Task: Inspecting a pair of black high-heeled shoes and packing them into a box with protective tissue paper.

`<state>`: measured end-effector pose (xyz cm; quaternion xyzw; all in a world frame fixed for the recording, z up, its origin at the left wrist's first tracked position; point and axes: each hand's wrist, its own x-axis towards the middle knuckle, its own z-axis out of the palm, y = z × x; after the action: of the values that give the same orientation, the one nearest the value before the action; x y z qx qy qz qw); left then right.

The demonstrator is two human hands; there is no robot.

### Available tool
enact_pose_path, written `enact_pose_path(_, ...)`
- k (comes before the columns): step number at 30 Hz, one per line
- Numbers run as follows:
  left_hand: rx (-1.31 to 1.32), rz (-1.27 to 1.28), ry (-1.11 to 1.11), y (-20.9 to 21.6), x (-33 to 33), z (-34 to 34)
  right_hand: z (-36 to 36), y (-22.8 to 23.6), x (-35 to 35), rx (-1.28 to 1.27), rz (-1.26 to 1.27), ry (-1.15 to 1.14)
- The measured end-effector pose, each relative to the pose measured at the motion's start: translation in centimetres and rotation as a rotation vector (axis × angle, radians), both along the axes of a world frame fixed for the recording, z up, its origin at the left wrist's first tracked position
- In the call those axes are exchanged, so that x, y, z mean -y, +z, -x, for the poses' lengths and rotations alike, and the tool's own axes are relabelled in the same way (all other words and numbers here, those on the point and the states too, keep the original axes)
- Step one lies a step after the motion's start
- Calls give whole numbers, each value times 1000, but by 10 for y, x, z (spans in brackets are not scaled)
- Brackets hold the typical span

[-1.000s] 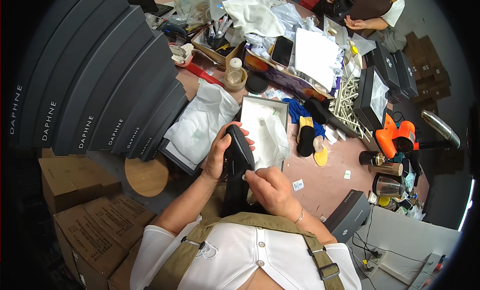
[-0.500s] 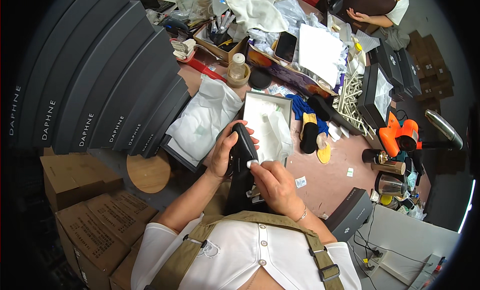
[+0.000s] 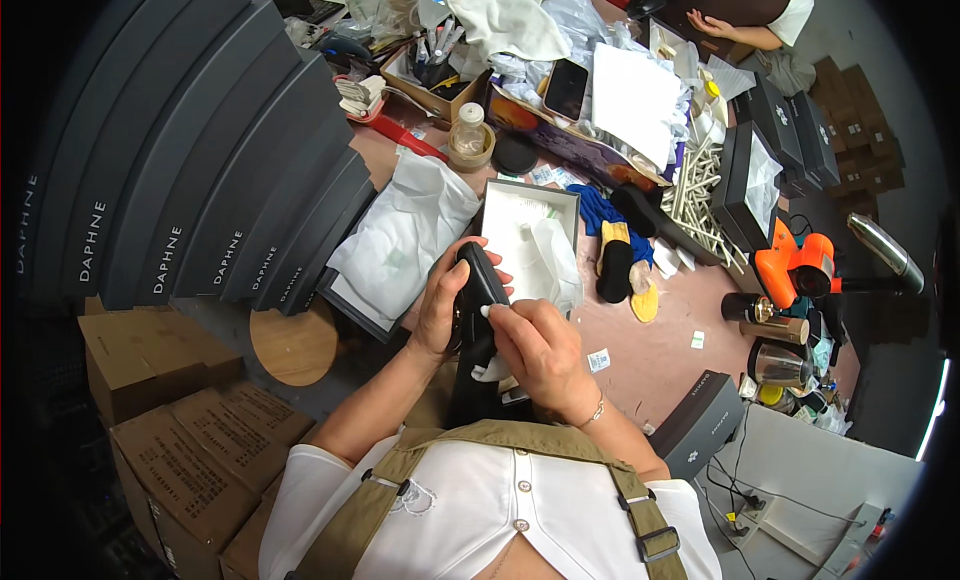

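Observation:
A black shoe (image 3: 486, 278) is gripped in my left hand (image 3: 434, 308), fingers wrapped round it in front of my body. My right hand (image 3: 542, 352) pinches a small white cloth (image 3: 487, 371) against the shoe's near part; one tip of the cloth pokes out by the fingertips and a loose end hangs below. Just beyond my hands is an open shoe box (image 3: 507, 217) with a white inside and crumpled tissue paper (image 3: 556, 258). To the left, a second open box holds white tissue paper (image 3: 405, 238).
Dark shoe boxes (image 3: 210, 150) stand stacked at the left, above brown cartons (image 3: 205, 460). A glass jar (image 3: 469, 130), a phone (image 3: 566, 89) and a pile of white sticks (image 3: 697, 195) lie farther back. An orange heat gun (image 3: 790, 265) is at the right. Another person's hand (image 3: 708, 26) shows at the top.
My right hand has shifted slightly up and left along the shoe, and the cloth's loose end now shows below it. My left hand keeps its hold.

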<state>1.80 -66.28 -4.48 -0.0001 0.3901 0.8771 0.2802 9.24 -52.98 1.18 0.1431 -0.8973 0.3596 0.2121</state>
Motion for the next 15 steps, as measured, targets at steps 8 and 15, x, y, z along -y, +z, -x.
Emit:
enact_pose_path(8, -45, 5, -2, 0, -1, -1, -1, 3, -1, 5, -15, 9)
enact_pose_path(15, -44, -7, -2, 1, 0, 2, -16, 3, -3, 42, -19, 4)
